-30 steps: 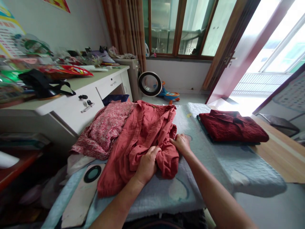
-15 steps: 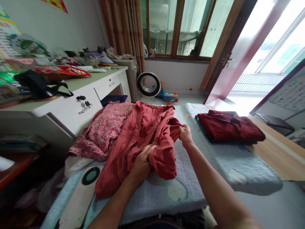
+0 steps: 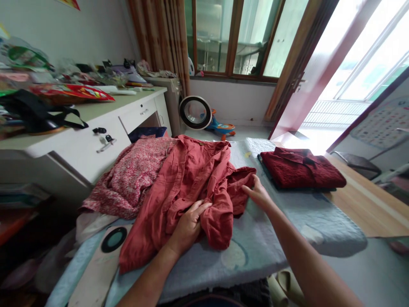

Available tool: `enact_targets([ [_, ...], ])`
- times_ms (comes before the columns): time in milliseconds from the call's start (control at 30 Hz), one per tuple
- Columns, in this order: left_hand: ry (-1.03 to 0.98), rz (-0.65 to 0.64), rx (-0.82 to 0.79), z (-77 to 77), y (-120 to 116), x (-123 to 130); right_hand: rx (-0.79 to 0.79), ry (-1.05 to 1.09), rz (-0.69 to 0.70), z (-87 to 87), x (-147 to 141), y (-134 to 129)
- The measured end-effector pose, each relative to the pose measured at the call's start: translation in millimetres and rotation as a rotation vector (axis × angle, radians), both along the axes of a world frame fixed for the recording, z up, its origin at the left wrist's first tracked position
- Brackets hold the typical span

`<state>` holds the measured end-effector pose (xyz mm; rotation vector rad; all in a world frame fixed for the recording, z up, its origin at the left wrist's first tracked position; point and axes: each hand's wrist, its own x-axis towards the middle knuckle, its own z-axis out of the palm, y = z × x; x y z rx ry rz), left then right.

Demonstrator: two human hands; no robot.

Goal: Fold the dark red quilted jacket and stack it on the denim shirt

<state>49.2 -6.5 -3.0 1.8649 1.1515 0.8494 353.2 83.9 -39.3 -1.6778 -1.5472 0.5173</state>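
Observation:
A rusty-red shirt (image 3: pixel 179 187) lies spread and rumpled on the cloth-covered table (image 3: pixel 262 251). My left hand (image 3: pixel 188 224) is closed on a fold of it near the lower middle. One sleeve (image 3: pixel 238 187) reaches out to the right, its end beside my right hand (image 3: pixel 260 194). The thumb and fingers of that hand are apart at the sleeve's edge, touching or almost touching it. Left of the shirt lies a rumpled pink-and-white patterned garment (image 3: pixel 134 175).
Folded dark red clothing (image 3: pixel 303 168) lies at the right on the table. A flat pale panel with a dark ring (image 3: pixel 96 264) lies at the left front. Behind it stands a cluttered white desk (image 3: pixel 76 149). A washing machine's round door (image 3: pixel 195 112) hangs open at the back.
My right hand has moved slightly right and its grip has loosened. The sleeve now lies drawn further out and flatter to the right. My left hand stays on the shirt.

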Motion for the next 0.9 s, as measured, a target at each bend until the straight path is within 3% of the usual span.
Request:
enact_targets([
  [100,0.026,-0.004,0.017,0.1,0,1,-0.021,-0.109,-0.01,-13.2,-25,-15],
  [200,0.04,-0.001,0.037,0.3,-1,0,0.007,-0.15,0.102,-8.2,-39,-16],
  [333,0.045,0.003,0.047,1.0,-3,-3,0.133,-0.249,0.14,39.0,-16,0],
  [467,0.076,-0.006,0.076,0.8,-4,3,0.343,-0.347,-0.223,99.0,28,16],
  [533,0.114,-0.012,0.119,-0.4,-3,9,0.394,-0.394,-0.368,114.2,41,18],
  [600,0.17,-0.02,0.182,-2.1,-4,15,0.373,-0.477,-0.322,115.2,43,16],
  [700,0.284,-0.023,0.302,-2.8,-7,20,0.189,-0.577,0.042,99.2,32,9],
  [767,0.361,-0.027,0.408,0.8,-12,20,0.069,-0.52,0.173,86.4,22,7],
  [833,0.432,-0.055,0.518,8.4,-17,20,0.042,-0.406,0.08,76.5,13,7],
  [900,0.498,-0.127,0.587,18.4,-22,21,0.073,-0.349,-0.105,69.7,6,11],
])
